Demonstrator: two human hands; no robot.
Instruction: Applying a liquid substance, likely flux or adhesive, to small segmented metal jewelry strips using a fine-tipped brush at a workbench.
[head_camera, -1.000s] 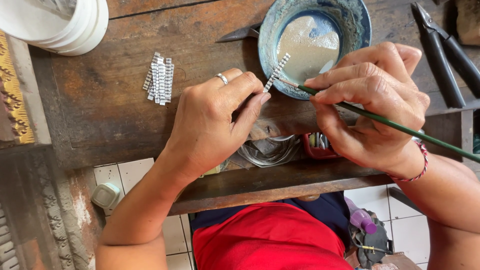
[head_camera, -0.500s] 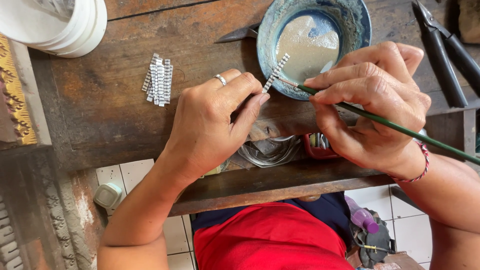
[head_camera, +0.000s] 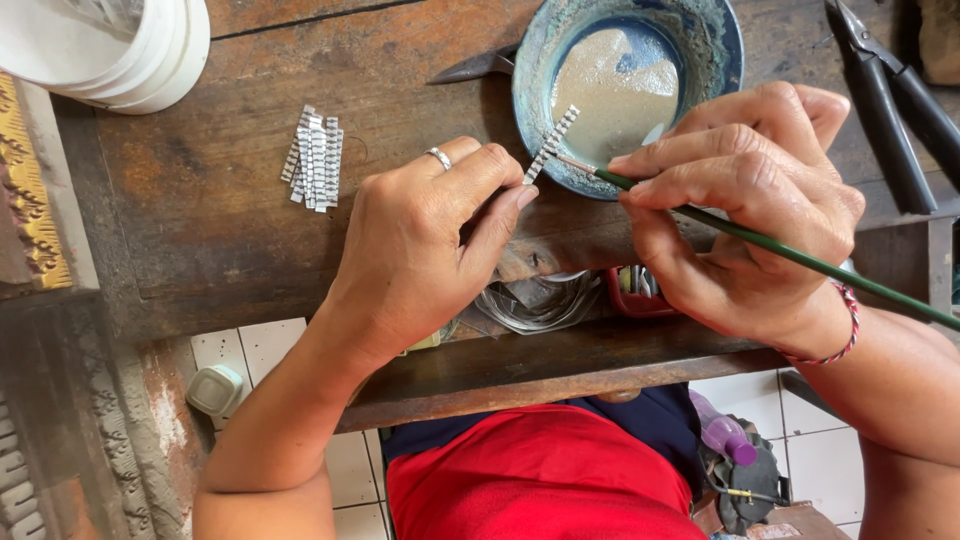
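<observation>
My left hand (head_camera: 425, 240), with a ring on one finger, pinches a small patterned silver strip (head_camera: 552, 144) and holds it slanted over the near rim of a blue bowl (head_camera: 720, 55) of pale grey liquid. My right hand (head_camera: 745, 215) grips a thin green-handled brush (head_camera: 790, 255) like a pen. The brush tip touches the lower part of the strip. On the worn wooden bench (head_camera: 230, 250), left of my left hand, lies a small pile of several similar silver strips (head_camera: 314, 158).
Black pliers (head_camera: 890, 105) lie at the right edge. White stacked containers (head_camera: 120, 50) stand at the top left. A dark metal tool (head_camera: 475, 68) pokes out left of the bowl. Coiled wire (head_camera: 535, 305) sits in the bench cut-out. A carved gold-trimmed piece (head_camera: 30, 200) runs along the left.
Almost nothing differs; both hands keep their hold, with the strip and brush tip staying at the bowl's near rim.
</observation>
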